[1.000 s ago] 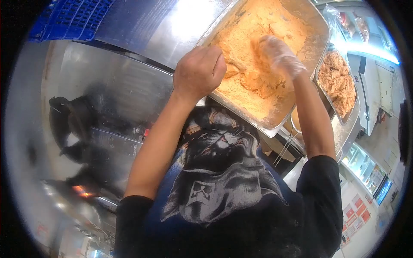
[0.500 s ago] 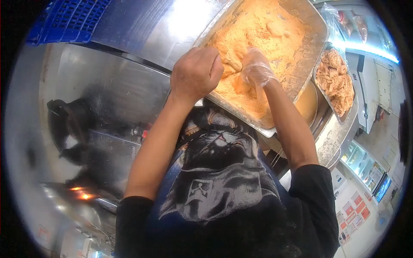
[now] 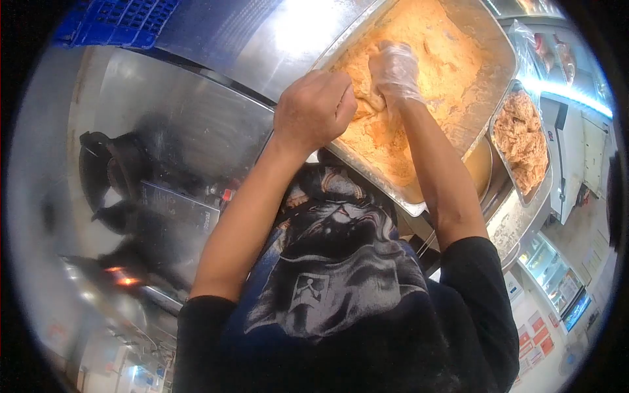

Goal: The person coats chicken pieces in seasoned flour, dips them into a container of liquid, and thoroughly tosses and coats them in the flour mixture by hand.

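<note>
A wide metal tray [image 3: 503, 78] is filled with orange-tan breading flour [image 3: 445, 49]. My bare left hand [image 3: 313, 110] is closed in a fist over the tray's near-left corner, apparently around the rim; its fingertips are hidden. Inside the tray, my right hand [image 3: 395, 69] wears a clear plastic glove dusted with flour. Its fingers are curled down into the breading, and whatever they hold is hidden. Between the two hands lies a flour-coated piece [image 3: 370, 98], partly buried.
Right of the tray, a smaller metal pan [image 3: 549, 160] holds a heap of coated meat pieces [image 3: 521, 141]. A round container of yellowish liquid [image 3: 480, 167] sits partly beneath the tray. A blue plastic basket [image 3: 118, 23] is at upper left. Flame glows [image 3: 124, 278] at lower left near dark cookware [image 3: 95, 170].
My right hand has moved farther into the tray, away from my body, and shows more of its curled back. My left hand keeps its place at the corner. The whole view has shifted slightly.
</note>
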Available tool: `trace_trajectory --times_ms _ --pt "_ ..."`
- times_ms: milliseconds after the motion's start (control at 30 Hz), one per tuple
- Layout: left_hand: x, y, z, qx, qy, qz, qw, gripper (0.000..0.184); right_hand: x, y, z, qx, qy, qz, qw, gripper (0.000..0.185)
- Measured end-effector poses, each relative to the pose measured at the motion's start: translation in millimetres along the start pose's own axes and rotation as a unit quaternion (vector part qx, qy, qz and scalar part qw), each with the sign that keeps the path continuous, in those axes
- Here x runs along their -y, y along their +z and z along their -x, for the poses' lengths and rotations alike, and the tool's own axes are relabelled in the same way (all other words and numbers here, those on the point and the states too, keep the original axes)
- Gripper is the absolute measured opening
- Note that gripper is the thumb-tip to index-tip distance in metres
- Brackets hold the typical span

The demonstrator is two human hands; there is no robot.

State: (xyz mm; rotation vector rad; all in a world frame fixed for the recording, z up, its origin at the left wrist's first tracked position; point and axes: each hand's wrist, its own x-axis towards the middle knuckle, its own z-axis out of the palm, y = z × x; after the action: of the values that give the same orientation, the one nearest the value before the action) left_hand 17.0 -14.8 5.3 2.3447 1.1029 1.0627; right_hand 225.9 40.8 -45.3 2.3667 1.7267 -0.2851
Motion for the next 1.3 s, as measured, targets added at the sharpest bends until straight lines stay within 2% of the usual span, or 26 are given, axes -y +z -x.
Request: trace_trajectory --times_ms 33,67,100,133,167,200,267,367,500,533,567,600,667,700,733,800,833,867,900,933,967,1033,1067,1133,1167,1300 --pt "0.0 0.2 -1.1 -0.005 0.005 0.002 1.0 0.002 -7.8 7.0 -5.4 0.075 -0.114 0.162 0.977 0.022" --pt "-0.6 -1.0 0.3 -0.009 0.007 0.002 1.0 0.002 -16.4 11.4 -9.1 0.149 -0.225 0.317 0.909 0.025" --pt "-1.4 -1.8 3.1 -0.01 0.005 0.0 1.0 0.002 -30.8 11.8 -12.3 0.148 -0.227 0.318 0.908 0.025" --pt "-1.4 -1.2 3.0 -0.007 0.001 0.003 1.0 0.003 -49.2 7.7 -18.2 0.145 -0.178 0.11 0.967 0.029" --pt "-0.8 -0.4 1.1 -0.006 -0.003 0.004 1.0 0.003 -63.0 3.6 -26.4 0.134 -0.123 -0.104 0.978 0.032" --pt "-1.5 1.2 0.3 -0.01 -0.007 0.001 1.0 0.003 -69.7 -0.9 -33.6 0.134 -0.13 -0.101 0.977 0.032" --pt "-1.3 2.6 0.6 -0.039 0.004 0.007 0.999 0.012 -77.3 -12.4 -52.6 0.149 -0.117 -0.269 0.945 0.032" --pt "-0.5 2.2 -0.4 -0.03 0.011 -0.001 0.999 0.012 -91.8 -28.9 -65.5 0.156 -0.065 -0.511 0.843 0.033" --pt "-2.3 -0.3 -2.2 -0.029 0.007 0.002 1.0 0.012 -33.4 -23.5 -52.5 0.127 -0.18 -0.36 0.907 0.03" --pt "-2.1 -0.3 -1.3 -0.025 0.004 -0.002 1.0 0.013 -11.3 2.8 -55.8 0.056 -0.19 -0.078 0.977 0.027" --pt "-1.6 -0.2 -0.7 -0.02 0.003 -0.005 1.0 0.013 2.0 25.9 -56.2 -0.022 -0.18 0.21 0.961 0.024" --pt "-1.4 -0.5 -0.1 -0.02 0.006 -0.005 1.0 0.013 5.2 41.7 -50.3 -0.024 -0.178 0.209 0.961 0.024" --pt "-2.3 -1.1 0.0 -0.014 -0.006 0.014 1.0 0.003 0.6 56.8 -32.9 -0.156 -0.181 0.015 0.971 0.022" --pt "-2.7 -1.7 -1.3 -0.016 -0.002 0.016 1.0 0.003 -5.7 50.4 -22.9 -0.131 -0.208 -0.014 0.969 0.019" --pt "-3.6 -3.0 -1.4 -0.012 -0.002 0.011 1.0 0.003 -27.0 63.2 -32.6 -0.134 -0.206 -0.013 0.969 0.019" --pt "-4.4 -4.3 -1.5 -0.01 0.001 0.006 1.0 0.003 -86.2 108.8 -65.0 -0.039 -0.349 0.12 0.929 0.023" --pt "-4.2 -3.7 -0.6 -0.014 0.001 0.01 1.0 0.003 -37.0 -17.1 -17.3 0.202 -0.039 -0.15 0.967 0.039" --pt "-3.6 -3.4 -0.7 -0.019 -0.002 0.013 1.0 0.003 -46.8 -29.2 -11.9 0.201 -0.043 -0.148 0.968 0.039" --pt "-2.8 -4.1 -2.3 -0.023 -0.007 0.01 1.0 0.003 -65.1 -35.3 -13.9 0.212 0.042 -0.482 0.849 0.045" --pt "-4.0 -4.6 -2.0 -0.014 -0.004 0.002 1.0 0.008 -77.9 -40.0 -16.3 0.199 0.129 -0.751 0.617 0.052" --pt "-5.1 -4.0 -2.2 -0.004 0.001 -0.004 1.0 0.012 -82.1 -55.0 -20.4 0.202 0.131 -0.749 0.617 0.052" --pt "-5.4 -3.5 -2.1 -0.004 -0.002 -0.003 1.0 0.012 -83.0 -93.1 -31.7 0.246 -0.019 -0.472 0.846 0.065" --pt "-5.6 -4.2 -2.6 -0.006 -0.005 -0.001 1.0 0.012 -77.9 -101.5 -33.3 0.249 -0.021 -0.471 0.846 0.065" --pt "-5.6 -5.5 -2.3 0.0 -0.006 0.004 1.0 0.008 -69.4 -108.7 -29.8 0.092 0.07 -0.459 0.881 0.058" --pt "-5.1 -6.3 -2.4 0.004 -0.003 0.008 1.0 0.005 -71.8 -101.5 -31.9 0.094 0.069 -0.458 0.881 0.058" --pt "-6.7 -7.1 -2.1 0.009 -0.01 0.008 1.0 0.005 -101.1 -34.5 -41.4 0.091 0.021 -0.629 0.772 0.055"
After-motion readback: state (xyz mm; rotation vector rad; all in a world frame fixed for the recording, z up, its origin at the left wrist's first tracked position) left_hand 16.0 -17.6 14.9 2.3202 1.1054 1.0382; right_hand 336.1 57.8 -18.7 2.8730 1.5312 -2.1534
